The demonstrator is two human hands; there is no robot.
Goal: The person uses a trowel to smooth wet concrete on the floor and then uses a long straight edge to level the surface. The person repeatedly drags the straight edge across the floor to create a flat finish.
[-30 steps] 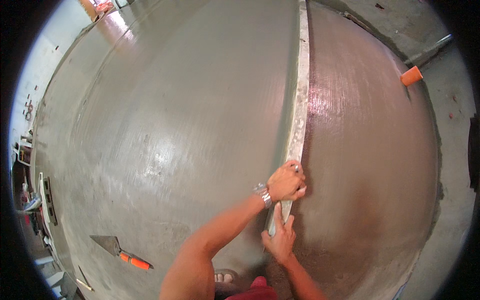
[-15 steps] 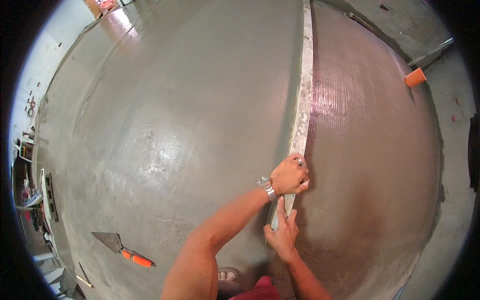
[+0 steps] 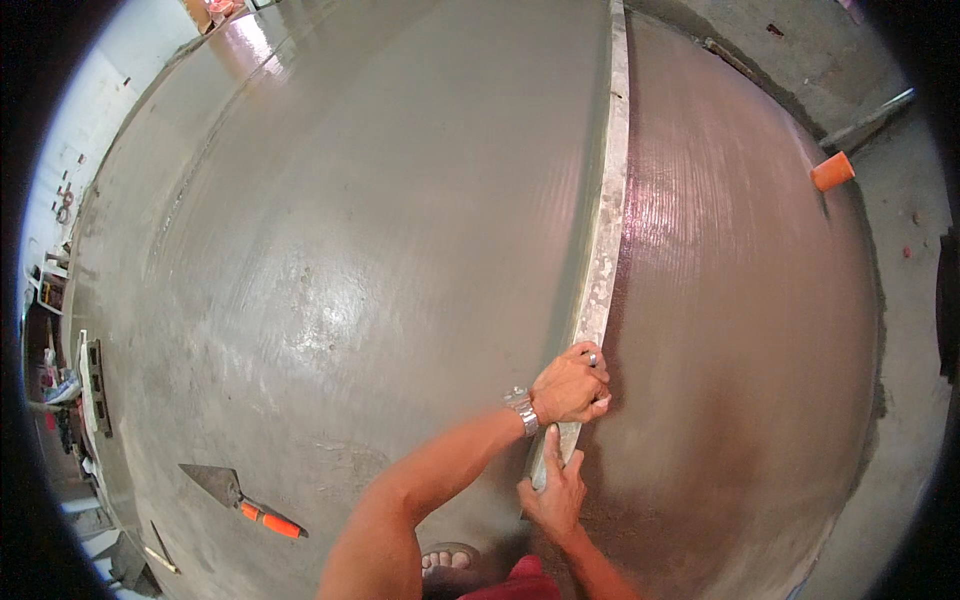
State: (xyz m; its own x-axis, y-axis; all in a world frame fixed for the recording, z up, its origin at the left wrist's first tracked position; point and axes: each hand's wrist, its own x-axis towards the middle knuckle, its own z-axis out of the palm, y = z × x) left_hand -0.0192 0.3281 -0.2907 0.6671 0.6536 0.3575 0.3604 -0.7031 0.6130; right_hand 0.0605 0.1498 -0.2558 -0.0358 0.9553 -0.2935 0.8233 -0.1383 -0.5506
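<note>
A long, straight metal bar, a screed straightedge point(image 3: 608, 190), lies across wet grey mortar point(image 3: 450, 200), running from near my feet to the far edge. My left hand point(image 3: 572, 383), with a ring and a metal watch on the wrist, is wrapped over the bar a little way from its near end. Closer to me, my right hand point(image 3: 556, 497) grips that near end, its index finger stretched along the top and its thumb on the left side. Its other fingers are partly hidden below.
On the mortar at the left rests a pointed trowel point(image 3: 240, 500) with an orange handle. An orange pipe stub point(image 3: 832, 172) sticks up near the right wall point(image 3: 910, 210). Assorted tools and a white wall line the left side. My sandalled foot point(image 3: 450, 557) is beneath me.
Both hands and the straightedge have shifted toward me and slightly left, both hands keeping their hold. The trowel stays where it was.
</note>
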